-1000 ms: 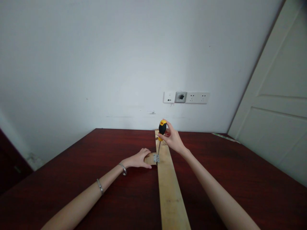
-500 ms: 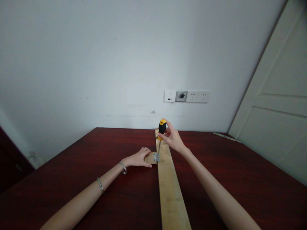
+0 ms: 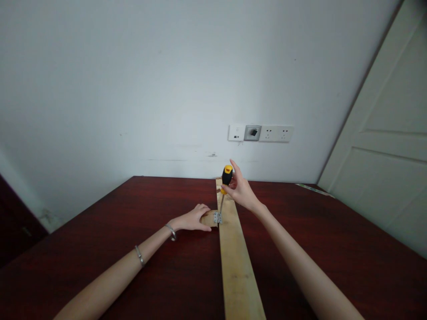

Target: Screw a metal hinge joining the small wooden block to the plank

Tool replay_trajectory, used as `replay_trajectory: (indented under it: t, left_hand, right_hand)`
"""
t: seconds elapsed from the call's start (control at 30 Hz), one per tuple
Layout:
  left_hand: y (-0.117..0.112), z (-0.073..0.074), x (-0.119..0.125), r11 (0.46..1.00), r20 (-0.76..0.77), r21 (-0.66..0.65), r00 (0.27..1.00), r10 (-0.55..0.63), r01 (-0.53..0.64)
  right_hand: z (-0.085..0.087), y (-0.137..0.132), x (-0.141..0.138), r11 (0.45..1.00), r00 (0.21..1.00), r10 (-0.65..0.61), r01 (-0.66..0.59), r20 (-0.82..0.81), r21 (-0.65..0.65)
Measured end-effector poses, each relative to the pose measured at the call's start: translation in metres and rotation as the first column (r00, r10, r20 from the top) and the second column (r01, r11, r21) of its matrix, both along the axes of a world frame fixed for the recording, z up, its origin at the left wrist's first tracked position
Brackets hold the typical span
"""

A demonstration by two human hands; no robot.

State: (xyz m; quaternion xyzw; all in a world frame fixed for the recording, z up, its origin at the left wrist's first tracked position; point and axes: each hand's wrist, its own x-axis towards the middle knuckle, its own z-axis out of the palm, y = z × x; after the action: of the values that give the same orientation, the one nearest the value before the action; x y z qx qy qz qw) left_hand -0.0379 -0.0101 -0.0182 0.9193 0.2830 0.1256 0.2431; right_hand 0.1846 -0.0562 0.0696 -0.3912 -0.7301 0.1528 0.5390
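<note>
My right hand (image 3: 240, 190) grips a screwdriver (image 3: 227, 176) with a black and yellow handle, its index finger raised off the grip. The shaft slants down, and its tip meets the right leaf of a small metal hinge (image 3: 216, 218). That leaf lies on the left edge of a long pale wooden plank (image 3: 238, 266). The other leaf rests on a short wooden piece (image 3: 208, 219) beside the plank. Fingers and thumb of my left hand (image 3: 191, 219) are wrapped around this short piece. Any screw under the tip is too small to make out.
The dark red tabletop (image 3: 160, 275) stretches to both sides of the plank. Behind it stands a white wall with a row of sockets (image 3: 260, 133). A pale panelled door (image 3: 387, 146) leans in at right, near a thin strip (image 3: 314, 190) on the table.
The index finger of my right hand has lifted away from the screwdriver handle, and the handle tilts slightly more to the right. My left hand stays on the short wooden piece.
</note>
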Motion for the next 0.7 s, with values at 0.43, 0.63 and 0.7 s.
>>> replay_trajectory:
  t: [0.43, 0.63, 0.7]
  left_hand:
    - [-0.0015, 0.0023, 0.0016, 1.0, -0.018, -0.001, 1.0, 0.0, 0.0]
    - [-0.0033, 0.0045, 0.002, 1.0, -0.033, 0.009, 0.999, -0.001, 0.001]
    - [-0.0041, 0.0055, 0.0021, 1.0, -0.031, 0.008, 1.0, 0.001, 0.0]
  right_hand:
    - [0.0075, -0.0096, -0.0016, 0.999, 0.997, 0.019, -0.016, 0.068, -0.034]
    - [0.0061, -0.0092, -0.0063, 0.999, 0.994, -0.024, 0.02, 0.104, 0.041]
    - [0.0048, -0.0064, -0.0074, 0.997, 0.995, -0.038, 0.031, 0.089, 0.075]
